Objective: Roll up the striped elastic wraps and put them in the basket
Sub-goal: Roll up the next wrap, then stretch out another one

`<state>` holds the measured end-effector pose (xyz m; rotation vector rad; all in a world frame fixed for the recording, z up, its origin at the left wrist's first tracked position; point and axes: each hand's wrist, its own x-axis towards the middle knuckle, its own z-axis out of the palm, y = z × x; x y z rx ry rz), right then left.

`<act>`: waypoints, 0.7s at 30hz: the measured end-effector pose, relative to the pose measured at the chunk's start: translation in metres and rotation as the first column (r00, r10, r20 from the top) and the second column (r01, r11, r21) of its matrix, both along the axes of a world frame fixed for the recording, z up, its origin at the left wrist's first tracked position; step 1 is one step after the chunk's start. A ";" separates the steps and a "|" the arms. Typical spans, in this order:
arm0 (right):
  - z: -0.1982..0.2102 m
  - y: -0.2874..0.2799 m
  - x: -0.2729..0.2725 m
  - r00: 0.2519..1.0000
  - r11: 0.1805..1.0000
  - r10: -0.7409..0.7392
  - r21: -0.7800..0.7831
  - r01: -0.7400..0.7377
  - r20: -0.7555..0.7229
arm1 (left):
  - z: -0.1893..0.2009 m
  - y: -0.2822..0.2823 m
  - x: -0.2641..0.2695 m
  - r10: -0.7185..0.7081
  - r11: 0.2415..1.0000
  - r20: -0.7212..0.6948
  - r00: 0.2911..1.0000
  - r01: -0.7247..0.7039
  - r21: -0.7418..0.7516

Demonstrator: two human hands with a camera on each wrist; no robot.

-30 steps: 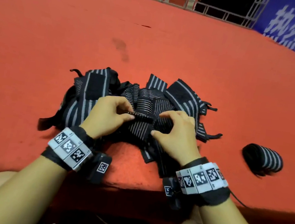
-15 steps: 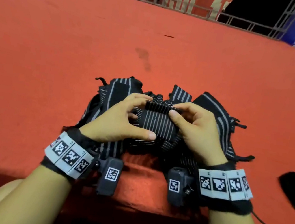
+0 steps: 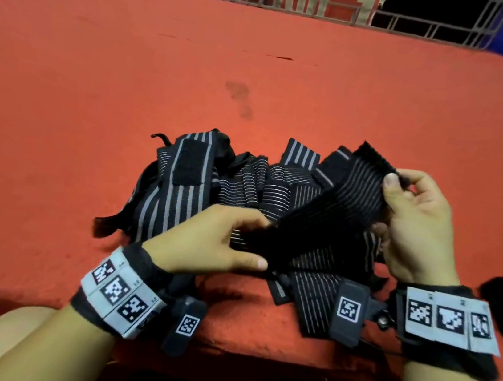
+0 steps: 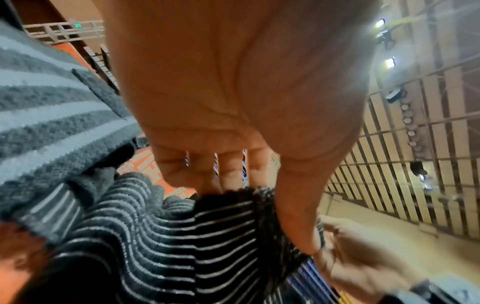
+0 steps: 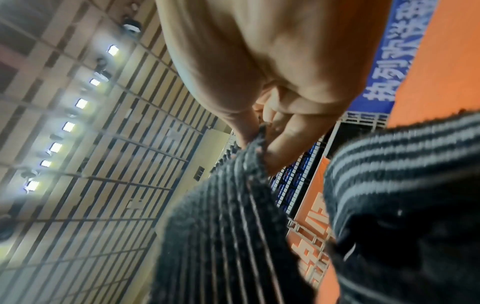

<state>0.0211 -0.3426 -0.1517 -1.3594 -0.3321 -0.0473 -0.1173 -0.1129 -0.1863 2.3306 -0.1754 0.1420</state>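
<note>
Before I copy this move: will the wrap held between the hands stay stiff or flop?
Likely floppy: the wrap sags between the right hand and left hand. Probably stretchy, since its ribs look crinkled. The rough knit seems unlikely to slip from pinching fingers.

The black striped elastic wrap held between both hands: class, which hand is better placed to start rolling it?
Probably the right hand: it pinches the black striped elastic wrap's free end, while the left hand holds its lower part.
</note>
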 end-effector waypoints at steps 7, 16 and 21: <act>-0.005 -0.038 0.011 0.992 0.993 -0.118 -0.007 0.119 0.048 | 0.012 -0.018 -0.005 -0.102 0.986 -0.177 0.979 0.123 0.112; -0.015 -0.052 0.011 0.994 0.979 -0.076 -0.183 0.091 0.084 | 0.020 -0.020 0.040 0.206 0.960 0.079 0.975 -0.217 0.178; -0.017 -0.038 0.006 0.991 0.961 0.059 -0.276 -0.024 0.118 | -0.004 -0.021 0.077 0.077 0.947 -0.059 0.995 -0.055 0.316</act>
